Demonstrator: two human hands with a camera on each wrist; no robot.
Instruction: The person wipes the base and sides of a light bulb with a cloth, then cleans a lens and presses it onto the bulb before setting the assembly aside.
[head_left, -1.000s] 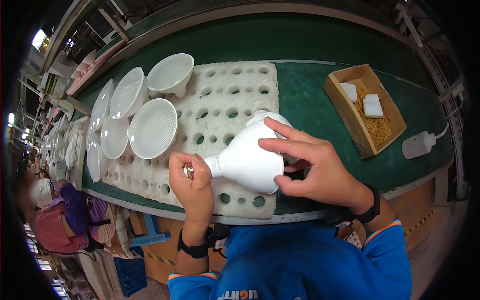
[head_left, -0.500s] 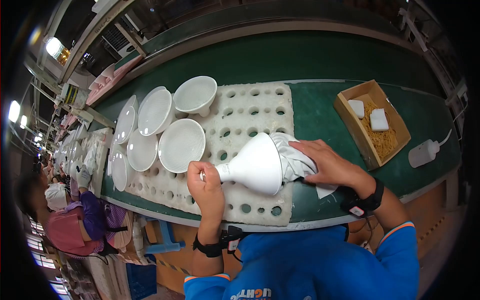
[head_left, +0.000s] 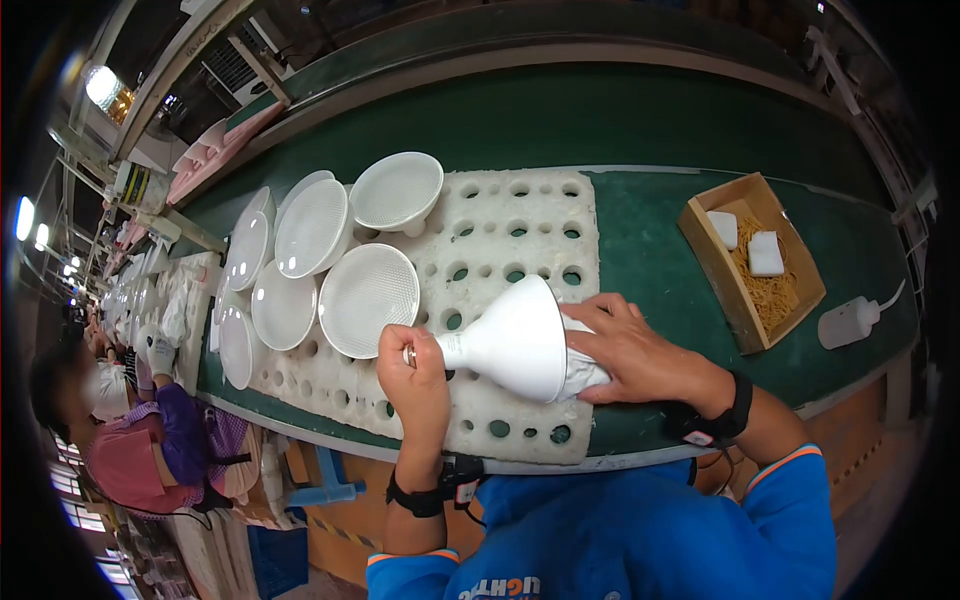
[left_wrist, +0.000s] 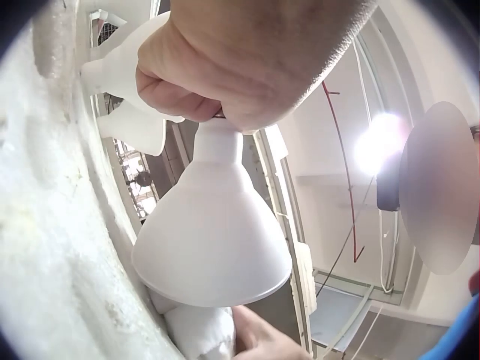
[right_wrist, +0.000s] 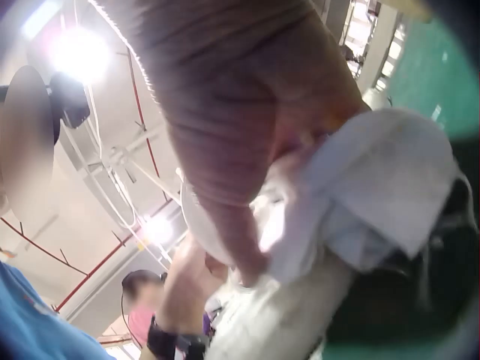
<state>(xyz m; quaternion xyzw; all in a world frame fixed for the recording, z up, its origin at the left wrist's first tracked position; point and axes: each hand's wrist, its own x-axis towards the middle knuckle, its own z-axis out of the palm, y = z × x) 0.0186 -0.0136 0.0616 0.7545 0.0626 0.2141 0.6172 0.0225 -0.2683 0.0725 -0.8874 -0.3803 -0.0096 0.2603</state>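
Note:
A white reflector light bulb lies on its side in the air over the foam board, its wide face to the right. My left hand grips the bulb by its metal screw base, fingers curled round it. At the wide end, my right hand holds a bunched white cloth against the face. In the right wrist view, folds of the cloth hang out past the fingers. The left wrist view shows the bulb's smooth housing below the left fist; its front face is hidden there.
Several similar bulbs stand face up on the board's left part. A wooden box with rubber bands and white blocks sits at right, beside a squeeze bottle. Another person works farther left along the green bench.
One second ago the right fingers were spread at the bulb's rim. The cloth then came into view at the face, and the right hand has since moved in closer, bunching it. The left grip stays.

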